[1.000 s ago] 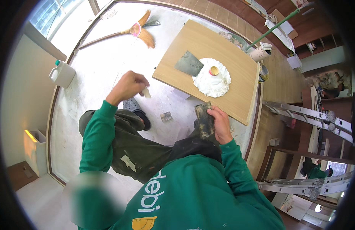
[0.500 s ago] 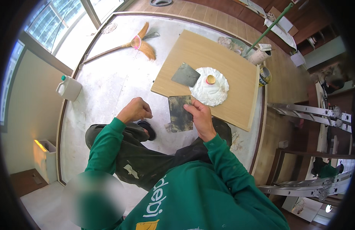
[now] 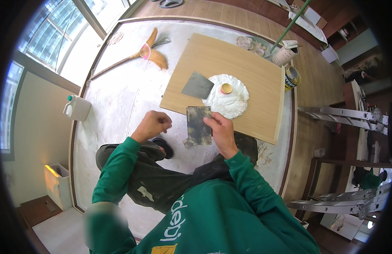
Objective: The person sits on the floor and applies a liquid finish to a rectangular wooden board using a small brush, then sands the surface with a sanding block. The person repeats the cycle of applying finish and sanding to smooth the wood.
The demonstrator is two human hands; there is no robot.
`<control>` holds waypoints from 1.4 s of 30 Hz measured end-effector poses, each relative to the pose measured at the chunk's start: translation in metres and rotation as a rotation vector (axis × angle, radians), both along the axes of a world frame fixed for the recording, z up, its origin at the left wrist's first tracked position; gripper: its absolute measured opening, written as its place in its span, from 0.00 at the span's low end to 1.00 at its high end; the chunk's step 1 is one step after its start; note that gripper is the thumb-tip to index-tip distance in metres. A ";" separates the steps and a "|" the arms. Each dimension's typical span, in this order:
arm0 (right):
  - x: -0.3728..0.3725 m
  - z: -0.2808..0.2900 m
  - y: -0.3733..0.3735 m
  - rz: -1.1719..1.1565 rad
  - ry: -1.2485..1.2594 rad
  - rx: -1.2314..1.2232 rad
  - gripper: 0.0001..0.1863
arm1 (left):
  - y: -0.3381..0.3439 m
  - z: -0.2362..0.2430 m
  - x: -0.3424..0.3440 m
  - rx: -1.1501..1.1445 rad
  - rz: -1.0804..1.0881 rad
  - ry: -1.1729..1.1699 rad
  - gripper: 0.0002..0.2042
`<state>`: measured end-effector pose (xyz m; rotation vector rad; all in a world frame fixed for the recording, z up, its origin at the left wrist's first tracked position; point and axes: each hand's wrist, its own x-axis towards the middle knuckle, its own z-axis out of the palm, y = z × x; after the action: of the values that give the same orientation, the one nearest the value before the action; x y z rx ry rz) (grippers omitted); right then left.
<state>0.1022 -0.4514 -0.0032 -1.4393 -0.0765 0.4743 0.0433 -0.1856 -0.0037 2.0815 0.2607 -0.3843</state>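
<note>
My right hand [image 3: 221, 129] grips a dark rectangular sheet [image 3: 199, 125] by its right edge, thumb on top. Pale, worn smears mark this sheet, which resembles used sandpaper. To its left, apart from it, hovers my left hand [image 3: 152, 125], fingers curled toward the thumb; anything in them is too small or hidden to make out. Ahead of both hands lies a light wooden board [image 3: 242, 63]. On it a plain grey sheet [image 3: 198, 86] touches or overlaps a round, crumpled white mass [image 3: 234, 106]. A small yellow cup-like piece [image 3: 226, 88] sits on that white mass.
A straw broom [image 3: 150, 51] lies on the pale floor at far left, with a white jug [image 3: 77, 108] nearer. Beyond the board's right edge are a can [image 3: 292, 78] and a cylindrical container [image 3: 285, 55]. Aluminium ladders [image 3: 340, 113] stand at right. My shoe [image 3: 163, 148] is below my left hand.
My left hand has risen slightly and moved a little right, toward the dark sheet. My right hand still holds that sheet in nearly the same place. The view has shifted slightly.
</note>
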 end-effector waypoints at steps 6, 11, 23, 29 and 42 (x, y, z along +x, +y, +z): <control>-0.005 0.024 0.040 0.105 -0.131 -0.009 0.14 | -0.029 0.044 0.005 -0.323 0.192 -0.243 0.20; -0.011 0.022 0.070 0.207 -0.325 0.049 0.17 | -0.034 0.040 0.005 -0.444 0.389 -0.087 0.18; 0.085 -0.055 0.055 0.153 -1.149 -0.755 0.25 | 0.059 -0.024 0.067 -0.041 0.566 -0.188 0.24; 0.087 -0.054 0.054 0.163 -1.115 -0.705 0.25 | 0.044 -0.047 0.139 -0.324 0.626 -0.059 0.26; 0.089 -0.055 0.054 0.152 -1.100 -0.698 0.25 | 0.054 -0.048 0.093 -0.388 0.558 0.130 0.27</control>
<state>0.1912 -0.3978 -0.0587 -2.2490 -0.9803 -0.2637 0.1367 -0.1313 -0.0514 1.5258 0.7604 -0.2069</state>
